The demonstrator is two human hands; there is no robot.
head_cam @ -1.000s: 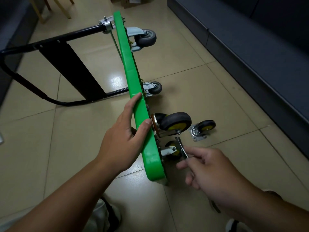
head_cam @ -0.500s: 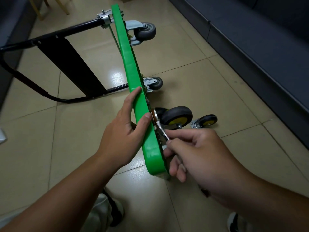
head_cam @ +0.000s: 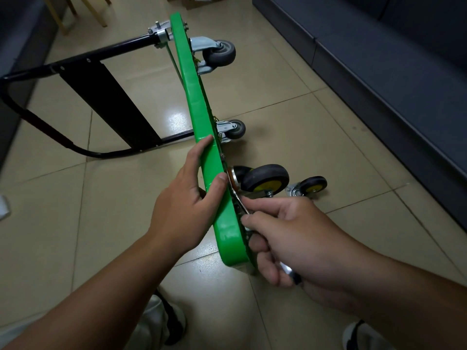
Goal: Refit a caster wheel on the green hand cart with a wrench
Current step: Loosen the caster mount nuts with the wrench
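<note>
Green hand cart deck (head_cam: 199,117) stands on its long edge on the tiled floor (head_cam: 290,127); one black handle frame (head_cam: 106,97) lies out to the left.

Casters in view: four. An upper grey caster (head_cam: 219,55) and a lower grey caster (head_cam: 236,130) sit at the far end. One mounted black-and-yellow caster (head_cam: 265,180) sits near the close end. One loose black-and-yellow caster (head_cam: 312,186) lies on the floor just beyond it.

Wrenches: one. The wrench (head_cam: 241,205) has its head at the deck's underside, beside the mounted caster.

Hands: two. The right hand (head_cam: 290,238) has its fingers curled round the wrench shaft. The left hand (head_cam: 187,205) clasps the deck's upper edge, thumb over the rim.
</note>
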